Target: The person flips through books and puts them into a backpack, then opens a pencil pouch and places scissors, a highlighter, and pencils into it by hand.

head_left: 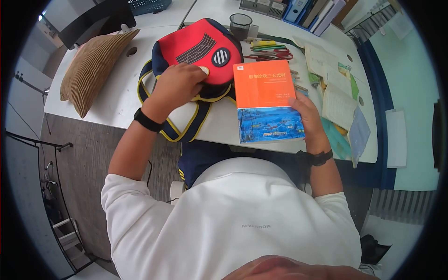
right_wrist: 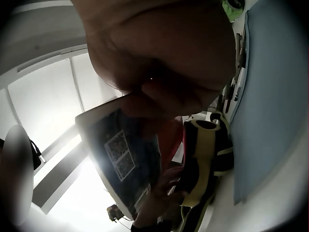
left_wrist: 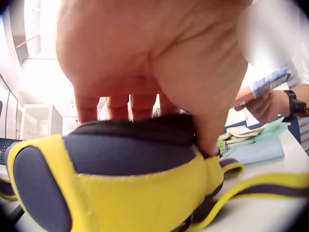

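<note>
A small red backpack [head_left: 198, 39] with navy sides and yellow-edged straps lies on the white desk. My left hand [head_left: 179, 84] grips its near edge. In the left wrist view, the fingers reach behind the dark zipped rim [left_wrist: 130, 130] while the thumb lies at the side. To the right, my right hand [head_left: 309, 114] holds up a paperback book [head_left: 263, 86], thumb on the front cover and fingers behind. The cover is orange above and a blue painted scene below. Its dark back cover [right_wrist: 118, 145] faces the right wrist camera.
A brown corduroy cushion [head_left: 93, 72] lies at the left of the desk [head_left: 116, 112]. Behind the book are red-handled scissors [head_left: 275, 55], pens and a mesh cup [head_left: 240, 25]. Open notebooks and papers [head_left: 338, 100] cover the right side. Folders [head_left: 310, 16] stand at the back.
</note>
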A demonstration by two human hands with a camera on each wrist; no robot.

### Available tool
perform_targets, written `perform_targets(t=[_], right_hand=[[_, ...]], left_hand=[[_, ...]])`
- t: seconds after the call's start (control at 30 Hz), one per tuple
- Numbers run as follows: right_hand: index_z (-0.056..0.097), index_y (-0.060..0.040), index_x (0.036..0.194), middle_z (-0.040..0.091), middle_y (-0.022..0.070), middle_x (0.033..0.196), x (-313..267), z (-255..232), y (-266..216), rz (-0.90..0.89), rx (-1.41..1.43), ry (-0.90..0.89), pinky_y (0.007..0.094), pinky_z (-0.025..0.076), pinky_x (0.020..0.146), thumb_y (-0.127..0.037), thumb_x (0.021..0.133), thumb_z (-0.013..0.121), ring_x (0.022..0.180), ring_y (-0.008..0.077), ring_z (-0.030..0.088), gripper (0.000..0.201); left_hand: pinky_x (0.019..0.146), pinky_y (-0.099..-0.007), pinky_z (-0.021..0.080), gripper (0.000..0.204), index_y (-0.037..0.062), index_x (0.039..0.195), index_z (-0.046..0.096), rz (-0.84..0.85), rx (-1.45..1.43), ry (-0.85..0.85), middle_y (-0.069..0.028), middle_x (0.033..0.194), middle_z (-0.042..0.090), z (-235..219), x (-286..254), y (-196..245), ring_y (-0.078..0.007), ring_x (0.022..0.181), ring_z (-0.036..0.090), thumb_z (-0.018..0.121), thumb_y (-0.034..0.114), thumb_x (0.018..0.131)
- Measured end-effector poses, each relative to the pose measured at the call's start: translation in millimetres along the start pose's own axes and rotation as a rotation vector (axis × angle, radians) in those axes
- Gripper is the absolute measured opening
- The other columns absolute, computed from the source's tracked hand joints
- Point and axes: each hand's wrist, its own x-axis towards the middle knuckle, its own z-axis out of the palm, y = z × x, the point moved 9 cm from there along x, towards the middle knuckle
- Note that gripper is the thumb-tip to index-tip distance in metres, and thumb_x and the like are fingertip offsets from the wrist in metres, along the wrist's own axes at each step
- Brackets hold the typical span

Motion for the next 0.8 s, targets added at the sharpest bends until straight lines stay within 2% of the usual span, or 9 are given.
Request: perform_targets(t=[0.03, 0.13, 0.2, 0.3, 0.33, 0.43, 0.53, 0.7, 0.8], right_hand=[[0.051, 0.0042, 0.149, 0.07, 0.0144, 0.133, 2, 7, -2, -0.001, 0.0, 0.002, 0.0326, 0.057, 0.101, -0.018, 0.107, 0.062, 0.116, 0.018, 0.07, 0.049], [0.051, 0.0033, 0.15, 0.072, 0.0125, 0.127, 13, 15, 1, 0.071, 0.071, 0.119, 0.0259, 0.061, 0.082, -0.018, 0.108, 0.059, 0.091, 0.0115, 0.074, 0.048], [0.054, 0.0022, 0.146, 0.073, 0.0096, 0.12, 28, 36, -3, 0.122, 0.062, -0.124, 0.0192, 0.054, 0.053, -0.018, 0.108, 0.058, 0.057, 0.0045, 0.064, 0.043], [0.057, 0.0018, 0.14, 0.073, 0.0066, 0.112, 60, 53, -1, 0.086, 0.008, -0.003, 0.0169, 0.039, 0.035, -0.018, 0.108, 0.058, 0.036, 0.0016, 0.045, 0.038], [0.06, 0.0003, 0.136, 0.073, 0.0069, 0.111, 68, 55, 0, 0.108, -0.003, -0.094, 0.0198, 0.052, 0.05, -0.017, 0.107, 0.059, 0.052, 0.0048, 0.06, 0.034], [0.063, -0.0019, 0.132, 0.072, 0.0074, 0.108, 78, 67, 7, 0.178, 0.057, 0.083, 0.0262, 0.058, 0.067, -0.016, 0.106, 0.059, 0.073, 0.0105, 0.068, 0.03], [0.066, -0.0037, 0.126, 0.072, 0.0081, 0.107, 102, 72, 25, 0.19, 0.059, 0.024, 0.0323, 0.059, 0.08, -0.016, 0.106, 0.059, 0.09, 0.0164, 0.07, 0.024], [0.064, -0.0043, 0.123, 0.072, 0.0096, 0.107, 161, 84, 50, 0.228, 0.067, 0.061, 0.0362, 0.06, 0.081, -0.016, 0.106, 0.057, 0.091, 0.022, 0.072, 0.021], [0.059, -0.006, 0.135, 0.072, 0.0138, 0.122, 179, 112, 58, 0.203, 0.131, 0.063, 0.0451, 0.062, 0.089, -0.018, 0.109, 0.051, 0.102, 0.0293, 0.074, 0.029]], left_hand=[[0.092, -0.0441, 0.056, 0.029, 0.0111, 0.117, 0.076, 0.002, -0.001, 0.0, -0.0098, 0.109, 0.076, -5, 3, -2, -0.0364, 0.106, 0.07, 0.078, 0.018, 0.089], [0.085, -0.0427, 0.057, 0.024, 0.0055, 0.117, 0.075, -0.255, -0.319, 0.404, -0.0152, 0.1, 0.078, -43, 4, -46, -0.0377, 0.094, 0.074, 0.069, 0.02, 0.099], [0.085, -0.04, 0.057, 0.025, 0.0056, 0.119, 0.075, -0.35, -0.422, 0.488, -0.0149, 0.099, 0.078, -60, 6, -60, -0.033, 0.093, 0.074, 0.068, 0.022, 0.102], [0.085, -0.0325, 0.055, 0.032, 0.0034, 0.124, 0.075, -0.437, -0.528, 0.602, -0.0136, 0.097, 0.078, -73, 1, -75, -0.0197, 0.09, 0.072, 0.065, 0.029, 0.107], [0.086, -0.0313, 0.055, 0.033, 0.0019, 0.123, 0.074, -0.476, -0.533, 0.624, -0.0129, 0.098, 0.078, -73, -1, -79, -0.0184, 0.091, 0.072, 0.065, 0.029, 0.107], [0.087, -0.0295, 0.054, 0.034, -0.0001, 0.123, 0.074, -0.515, -0.61, 0.671, -0.0111, 0.098, 0.078, -67, -6, -91, -0.0156, 0.092, 0.07, 0.065, 0.029, 0.108], [0.087, -0.0289, 0.054, 0.032, -0.0003, 0.123, 0.074, -0.473, -0.719, 0.683, -0.0089, 0.097, 0.077, -57, -8, -87, -0.0137, 0.091, 0.068, 0.065, 0.027, 0.108], [0.085, -0.0285, 0.054, 0.026, -0.0005, 0.121, 0.073, -0.313, -0.748, 0.575, -0.0098, 0.098, 0.077, -56, -4, -59, -0.0134, 0.09, 0.068, 0.068, 0.021, 0.106], [0.082, -0.0287, 0.054, 0.023, -0.0006, 0.119, 0.073, -0.253, -0.68, 0.536, -0.0111, 0.094, 0.075, -57, -6, -46, -0.0151, 0.087, 0.068, 0.068, 0.018, 0.105]])
